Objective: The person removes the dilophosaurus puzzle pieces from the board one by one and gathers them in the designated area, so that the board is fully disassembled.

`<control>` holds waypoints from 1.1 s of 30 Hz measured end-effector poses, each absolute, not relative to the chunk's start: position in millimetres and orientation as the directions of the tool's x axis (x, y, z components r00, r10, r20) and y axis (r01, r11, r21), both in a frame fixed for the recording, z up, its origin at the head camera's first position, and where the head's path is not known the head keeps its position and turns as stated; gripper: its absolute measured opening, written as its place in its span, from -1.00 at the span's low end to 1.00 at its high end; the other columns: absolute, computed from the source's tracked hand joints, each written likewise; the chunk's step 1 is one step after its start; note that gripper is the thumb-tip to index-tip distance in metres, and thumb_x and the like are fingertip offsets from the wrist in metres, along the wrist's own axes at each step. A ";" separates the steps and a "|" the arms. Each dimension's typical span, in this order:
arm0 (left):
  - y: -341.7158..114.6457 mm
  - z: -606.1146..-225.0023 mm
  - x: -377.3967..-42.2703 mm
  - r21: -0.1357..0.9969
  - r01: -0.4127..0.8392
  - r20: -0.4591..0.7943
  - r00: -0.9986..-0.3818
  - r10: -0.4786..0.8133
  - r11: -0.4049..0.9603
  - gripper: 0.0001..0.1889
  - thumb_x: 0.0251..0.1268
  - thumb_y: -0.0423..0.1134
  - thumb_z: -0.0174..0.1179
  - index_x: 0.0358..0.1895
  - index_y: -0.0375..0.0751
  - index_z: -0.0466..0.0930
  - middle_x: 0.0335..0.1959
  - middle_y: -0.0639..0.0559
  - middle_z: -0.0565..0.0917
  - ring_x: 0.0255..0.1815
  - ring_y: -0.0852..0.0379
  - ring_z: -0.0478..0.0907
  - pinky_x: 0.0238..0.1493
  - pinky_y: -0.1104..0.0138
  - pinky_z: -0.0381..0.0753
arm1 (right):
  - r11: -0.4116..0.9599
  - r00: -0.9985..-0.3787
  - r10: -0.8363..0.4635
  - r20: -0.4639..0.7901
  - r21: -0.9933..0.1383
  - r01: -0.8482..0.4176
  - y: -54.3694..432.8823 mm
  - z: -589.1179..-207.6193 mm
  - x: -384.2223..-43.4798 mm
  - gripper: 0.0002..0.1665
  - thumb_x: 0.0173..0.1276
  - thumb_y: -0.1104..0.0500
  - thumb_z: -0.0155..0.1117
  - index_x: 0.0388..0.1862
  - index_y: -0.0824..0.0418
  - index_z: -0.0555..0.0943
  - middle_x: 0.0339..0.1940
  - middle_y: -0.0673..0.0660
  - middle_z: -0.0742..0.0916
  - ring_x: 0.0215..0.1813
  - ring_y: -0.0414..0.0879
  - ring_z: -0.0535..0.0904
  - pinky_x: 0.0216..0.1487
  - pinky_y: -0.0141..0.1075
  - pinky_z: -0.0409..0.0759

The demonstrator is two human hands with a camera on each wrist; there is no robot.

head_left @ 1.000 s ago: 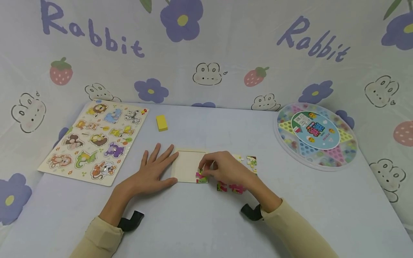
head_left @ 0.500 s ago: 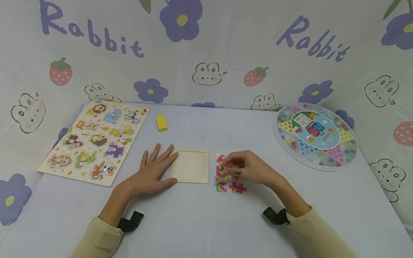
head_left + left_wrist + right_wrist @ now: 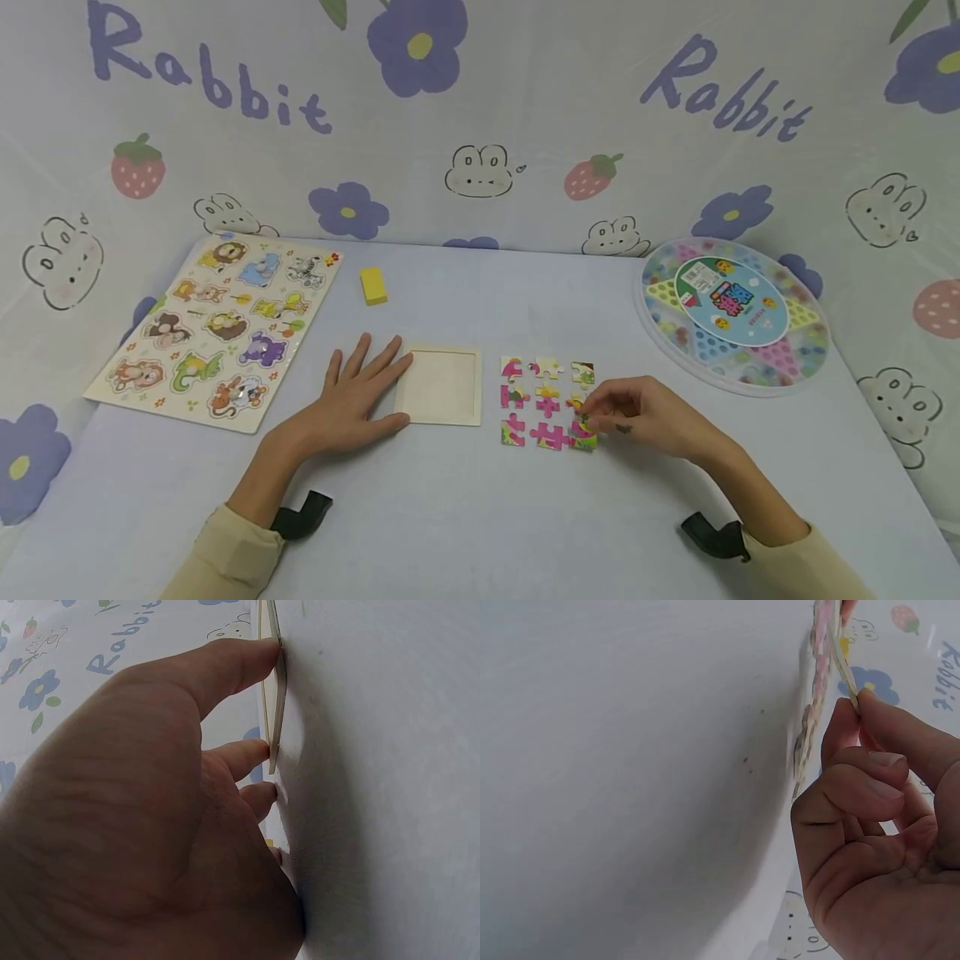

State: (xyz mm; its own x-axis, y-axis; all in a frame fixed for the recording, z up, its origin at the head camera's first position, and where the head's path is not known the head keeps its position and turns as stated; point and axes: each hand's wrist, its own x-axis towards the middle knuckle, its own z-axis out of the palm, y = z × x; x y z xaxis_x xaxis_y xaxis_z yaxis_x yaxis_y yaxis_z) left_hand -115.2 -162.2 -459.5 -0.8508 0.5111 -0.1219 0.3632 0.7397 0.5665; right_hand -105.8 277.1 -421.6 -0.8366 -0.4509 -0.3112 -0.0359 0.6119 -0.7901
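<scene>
A square wooden puzzle tray (image 3: 438, 387) lies bare in the middle of the table. At its left edge rests my left hand (image 3: 351, 404), fingers spread, with thumb and fingertips touching the rim; the left wrist view shows the tray's thin edge (image 3: 276, 712) against them. To the right of the tray, pink, green and yellow jigsaw pieces (image 3: 548, 405) lie in spaced rows. My right hand (image 3: 648, 417) pinches a jigsaw piece (image 3: 845, 671) between thumb and index finger, over the lower right corner of those rows. Its other fingers are curled in.
An animal peg board (image 3: 217, 333) lies at the left, with a small yellow block (image 3: 373, 286) near its top right corner. A round Chinese checkers box (image 3: 735, 315) sits at the back right. Behind the table hangs a rabbit-print cloth (image 3: 480, 100).
My right hand has moved right, carrying the jigsaw piece from the tray's lower right corner to the right side of the rows of pieces. The left hand has stayed at the tray.
</scene>
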 end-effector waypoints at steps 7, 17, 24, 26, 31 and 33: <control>-162.3 -460.6 -115.9 0.563 0.369 -0.119 -0.850 0.514 0.740 -0.13 0.49 0.15 0.18 0.74 -0.01 0.07 0.82 -0.08 -0.09 0.81 -0.35 -0.44 0.66 -0.41 -0.53 | 0.629 -0.844 -0.458 -0.279 -0.772 -0.086 284.2 -426.3 -100.1 -0.84 0.44 0.14 0.46 -0.04 0.08 0.80 -0.23 0.04 0.80 -0.26 -0.21 0.61 -0.20 -0.42 0.59; -161.8 -461.3 -116.3 0.567 0.365 -0.120 -0.850 0.513 0.739 -0.13 0.48 0.16 0.18 0.74 0.00 0.08 0.82 -0.07 -0.09 0.81 -0.35 -0.43 0.66 -0.41 -0.53 | 0.670 -0.860 -0.453 -0.235 -0.726 -0.155 284.3 -429.3 -97.3 -0.88 0.45 0.11 0.46 -0.07 0.03 0.80 -0.33 -0.04 0.72 -0.30 -0.25 0.57 -0.24 -0.43 0.55; -162.1 -462.6 -117.0 0.563 0.364 -0.124 -0.850 0.511 0.742 -0.13 0.48 0.16 0.18 0.74 0.01 0.07 0.82 -0.06 -0.09 0.81 -0.34 -0.44 0.66 -0.41 -0.53 | 0.695 -0.871 -0.428 -0.240 -0.704 -0.147 284.0 -430.8 -96.4 -0.88 0.43 0.14 0.48 -0.08 0.02 0.79 -0.33 -0.05 0.72 -0.29 -0.25 0.60 -0.19 -0.44 0.58; -162.4 -462.5 -116.9 0.565 0.364 -0.122 -0.850 0.512 0.740 -0.13 0.47 0.17 0.18 0.74 0.01 0.08 0.82 -0.06 -0.08 0.81 -0.35 -0.43 0.66 -0.42 -0.52 | 0.695 -0.872 -0.424 -0.245 -0.706 -0.140 283.3 -430.8 -96.0 -0.87 0.43 0.16 0.47 -0.07 0.03 0.78 -0.32 -0.04 0.72 -0.28 -0.24 0.60 -0.19 -0.44 0.58; -163.1 -463.1 -117.0 0.562 0.370 -0.119 -0.849 0.515 0.740 -0.13 0.48 0.16 0.19 0.73 0.00 0.09 0.82 -0.08 -0.08 0.81 -0.36 -0.43 0.66 -0.42 -0.52 | 0.682 -0.869 -0.427 -0.250 -0.720 -0.128 280.9 -428.9 -94.6 -0.85 0.45 0.15 0.45 -0.04 0.08 0.78 -0.29 -0.02 0.71 -0.26 -0.22 0.59 -0.19 -0.44 0.57; -163.4 -463.6 -117.0 0.557 0.374 -0.118 -0.848 0.516 0.742 -0.14 0.49 0.15 0.18 0.73 0.00 0.09 0.82 -0.08 -0.09 0.81 -0.36 -0.43 0.66 -0.42 -0.52 | 0.677 -0.868 -0.428 -0.251 -0.725 -0.125 279.9 -428.5 -94.4 -0.85 0.45 0.15 0.46 -0.04 0.09 0.77 -0.28 -0.01 0.72 -0.25 -0.22 0.59 -0.18 -0.44 0.57</control>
